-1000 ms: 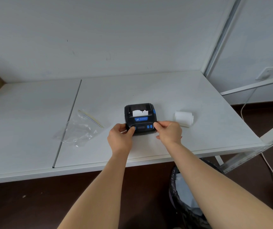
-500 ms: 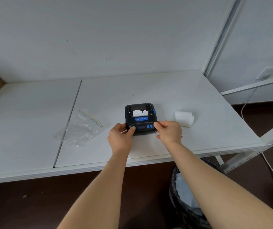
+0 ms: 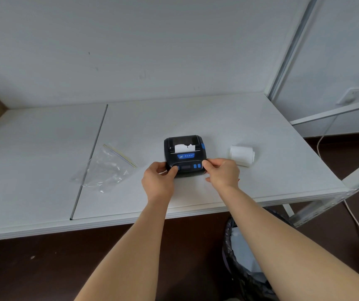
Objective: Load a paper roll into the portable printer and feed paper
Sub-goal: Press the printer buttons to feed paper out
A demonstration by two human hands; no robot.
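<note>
Your left hand (image 3: 158, 181) grips the portable printer (image 3: 184, 156) at its near left corner, thumb pressed on the front panel; your right hand (image 3: 223, 173) pinches the near right corner between thumb and fingers; the printer sits on the white table (image 3: 195, 118), a paper strip (image 3: 184, 148) (torn-edged) poking from its slot; a spare paper roll (image 3: 242, 155) lies just right; a clear plastic bag (image 3: 104, 170) lies well left.

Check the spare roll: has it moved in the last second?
No. The spare roll lies where it was, right of the printer and equally far from the table edge; neither hand touches it.
</note>
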